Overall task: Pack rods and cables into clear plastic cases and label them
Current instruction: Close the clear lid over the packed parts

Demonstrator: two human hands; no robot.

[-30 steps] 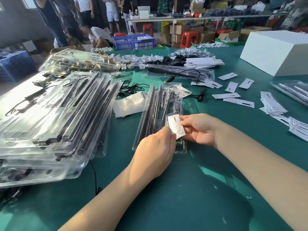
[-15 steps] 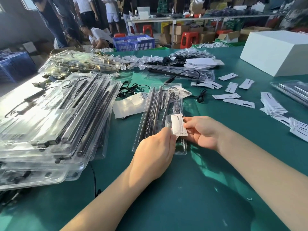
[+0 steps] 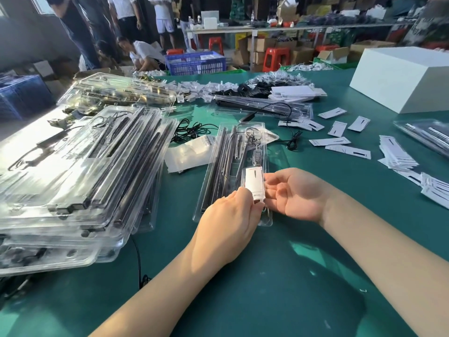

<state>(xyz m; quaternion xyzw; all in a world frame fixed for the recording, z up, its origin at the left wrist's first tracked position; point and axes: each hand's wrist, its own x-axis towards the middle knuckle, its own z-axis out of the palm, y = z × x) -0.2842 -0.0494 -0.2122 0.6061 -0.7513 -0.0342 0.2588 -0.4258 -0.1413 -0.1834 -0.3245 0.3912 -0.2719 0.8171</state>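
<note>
While the left hand [image 3: 228, 215] pinches the white label [image 3: 254, 183] against the clear case [image 3: 233, 171] to seat it, the right hand [image 3: 291, 193] — fingers loosely spread — steadies its edge.

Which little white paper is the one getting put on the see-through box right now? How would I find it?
Start at the big stack of clear cases on the left of the green table, then look right to the single clear case lying alone. The white label sits at its near end, between the left hand and right hand. The other labels lie loose on the table, untouched.
</note>
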